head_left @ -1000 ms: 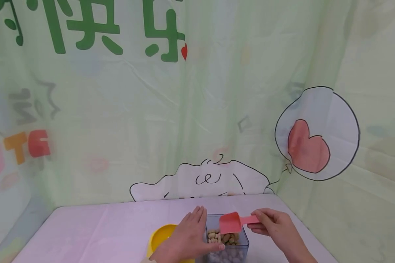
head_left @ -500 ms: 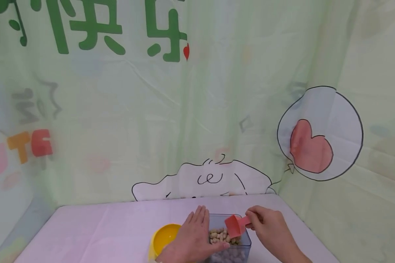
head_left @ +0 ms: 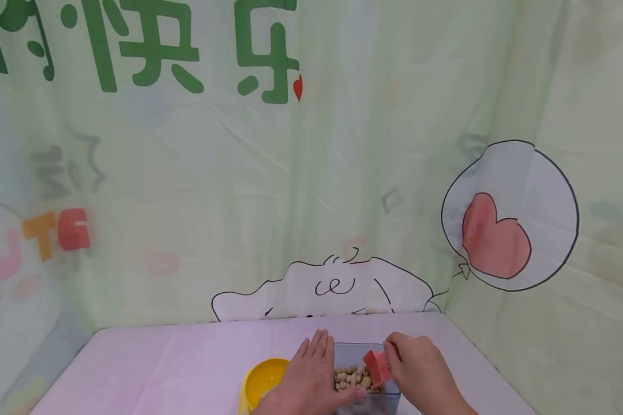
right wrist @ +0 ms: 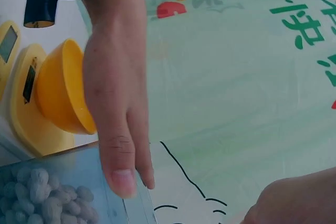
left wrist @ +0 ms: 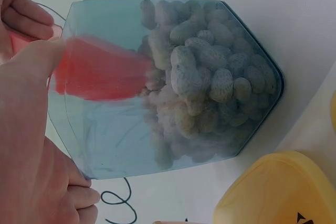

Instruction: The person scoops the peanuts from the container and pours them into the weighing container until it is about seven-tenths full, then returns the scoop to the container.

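A transparent blue-tinted box (head_left: 376, 404) holds unshelled peanuts (head_left: 350, 377). My left hand (head_left: 308, 380) lies along the box's left rim, fingers straight and thumb reaching over the near rim. With my right hand (head_left: 423, 369) I grip a red scoop (head_left: 378, 369) by its handle at the box's right side. Through the box wall in the left wrist view, the scoop's head (left wrist: 102, 72) is inside, its end touching the peanuts. The right wrist view shows only part of my right hand (right wrist: 302, 200) and hides the scoop.
A yellow bowl (head_left: 262, 377) stands just left of the box, partly behind my left hand. It sits on a yellow kitchen scale (right wrist: 50, 141). A lilac cloth covers the table (head_left: 171, 369); a printed curtain (head_left: 249, 190) hangs behind.
My right hand has turned and lowered the scoop from above the box to down inside it, near its right side. My left hand stays on the rim. The head view has shifted slightly.
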